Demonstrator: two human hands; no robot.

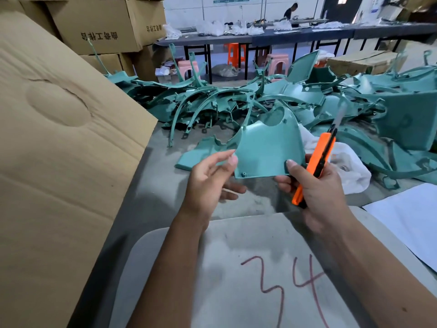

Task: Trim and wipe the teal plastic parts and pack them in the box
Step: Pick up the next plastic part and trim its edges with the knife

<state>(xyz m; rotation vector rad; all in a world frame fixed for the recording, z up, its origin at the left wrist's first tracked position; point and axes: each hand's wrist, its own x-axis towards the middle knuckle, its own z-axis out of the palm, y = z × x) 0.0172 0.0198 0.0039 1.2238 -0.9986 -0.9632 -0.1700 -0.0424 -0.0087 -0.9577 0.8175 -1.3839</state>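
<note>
We see a teal plastic part (267, 147) with a matte, even finish, and behind it a heap of parts (236, 102) in the same teal. The utility knife (316, 165) is bright orange with black trim. The box (47, 138) is plain tan cardboard. Our grey worktop (236, 268) bears "34" (283, 287) scrawled in red. Orange and pink stools (236, 53) stand beyond.

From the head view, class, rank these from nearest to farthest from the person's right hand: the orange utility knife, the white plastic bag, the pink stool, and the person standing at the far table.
1. Orange utility knife: gripped in the right hand itself.
2. White plastic bag: on the table just right of that hand.
3. Pink stool: on the floor beyond the teal pile.
4. Person: at the far table, top of frame.
</note>
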